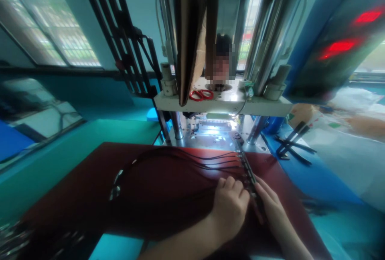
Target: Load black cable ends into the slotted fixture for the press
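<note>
Scanning from the left of the frame, I see black cables [168, 157] looping across the dark red mat [75, 196] on the desk [45, 163], their ends running right into a narrow black strip [247, 168] at lower centre. My left hand [230, 208] rests curled on the cables just beside that strip, fingers drawn together over them. My right hand [270, 204] lies flat along the strip's right side, fingers together and touching it. Above, at centre, red scissors [201, 94] sit on the press plate [222, 103]. Loose black pieces [293, 143] lie on the blue surface at right.
</note>
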A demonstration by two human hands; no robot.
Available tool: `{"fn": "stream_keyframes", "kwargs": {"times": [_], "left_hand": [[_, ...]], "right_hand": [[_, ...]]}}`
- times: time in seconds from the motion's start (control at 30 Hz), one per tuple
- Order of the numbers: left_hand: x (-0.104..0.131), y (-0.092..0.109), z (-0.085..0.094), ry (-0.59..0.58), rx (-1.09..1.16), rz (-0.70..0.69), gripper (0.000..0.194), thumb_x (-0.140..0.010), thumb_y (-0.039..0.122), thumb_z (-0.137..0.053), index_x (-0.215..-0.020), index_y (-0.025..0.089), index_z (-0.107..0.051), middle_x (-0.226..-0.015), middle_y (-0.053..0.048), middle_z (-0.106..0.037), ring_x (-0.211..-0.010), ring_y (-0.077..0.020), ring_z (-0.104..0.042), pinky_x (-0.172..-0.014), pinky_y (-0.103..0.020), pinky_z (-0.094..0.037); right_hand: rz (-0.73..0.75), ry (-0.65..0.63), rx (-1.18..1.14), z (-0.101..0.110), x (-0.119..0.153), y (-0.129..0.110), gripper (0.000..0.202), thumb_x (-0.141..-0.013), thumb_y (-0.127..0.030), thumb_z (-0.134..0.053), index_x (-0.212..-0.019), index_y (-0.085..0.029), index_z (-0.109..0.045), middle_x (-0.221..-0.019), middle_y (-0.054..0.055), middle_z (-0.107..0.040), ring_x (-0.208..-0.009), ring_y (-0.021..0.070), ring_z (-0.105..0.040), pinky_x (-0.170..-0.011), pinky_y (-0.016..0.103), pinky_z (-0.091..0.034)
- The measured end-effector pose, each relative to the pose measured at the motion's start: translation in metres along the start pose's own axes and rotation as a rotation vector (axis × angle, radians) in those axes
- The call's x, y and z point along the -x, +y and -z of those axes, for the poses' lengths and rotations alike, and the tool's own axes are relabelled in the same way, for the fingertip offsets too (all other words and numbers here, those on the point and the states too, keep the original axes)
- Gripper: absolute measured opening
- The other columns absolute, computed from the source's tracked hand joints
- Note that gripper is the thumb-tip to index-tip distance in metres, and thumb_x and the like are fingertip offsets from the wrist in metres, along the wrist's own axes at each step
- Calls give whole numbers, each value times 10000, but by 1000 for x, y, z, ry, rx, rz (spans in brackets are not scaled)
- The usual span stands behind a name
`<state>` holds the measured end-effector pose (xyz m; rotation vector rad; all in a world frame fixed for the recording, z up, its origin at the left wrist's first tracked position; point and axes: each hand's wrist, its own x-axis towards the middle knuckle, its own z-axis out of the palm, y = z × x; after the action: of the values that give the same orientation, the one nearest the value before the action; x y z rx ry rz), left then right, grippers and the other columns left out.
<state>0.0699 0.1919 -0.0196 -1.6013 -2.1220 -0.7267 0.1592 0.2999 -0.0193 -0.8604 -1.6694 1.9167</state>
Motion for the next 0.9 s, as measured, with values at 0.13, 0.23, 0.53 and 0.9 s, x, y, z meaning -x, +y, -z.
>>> {"fn": "stream_keyframes", "kwargs": {"times": [0.13,0.23,0.53,0.9], "left_hand": [[-2,2,2,-15,-30,-44,114,-828,139,-510,-724,167,-473,-757,-7,-500,-785,-190,-412,-682,-355,-284],[-4,3,2,-36,-53,-62,119,-834,142,-488,-717,162,-476,-736,-13,-496,-773,-192,-411,-683,-355,-282],[-5,-1,3,-83,-10,-90,133,-846,150,-464,-715,154,-482,-727,-16,-496,-792,-201,-414,-697,-359,-290],[-4,-5,-7,-53,40,-89,64,-794,140,-518,-738,152,-490,-753,-18,-504,-797,-197,-417,-721,-355,-315]], "right_hand": [[-19,-35,7,-1,0,3,669,-785,-523,-533,-1301,-120,-395,-449,-63,-464,-320,66,-334,-290,170,-249],[-22,-44,20,-2,0,3,676,-786,-526,-529,-1305,-118,-382,-444,-70,-456,-315,63,-326,-288,166,-248],[-26,-22,71,-3,-1,-2,656,-758,-540,-552,-1247,-117,-442,-457,-69,-440,-347,73,-343,-304,181,-266],[-4,-32,139,-5,-8,7,630,-765,-550,-522,-1232,-136,-440,-478,-67,-478,-331,87,-361,-305,202,-287]]}}
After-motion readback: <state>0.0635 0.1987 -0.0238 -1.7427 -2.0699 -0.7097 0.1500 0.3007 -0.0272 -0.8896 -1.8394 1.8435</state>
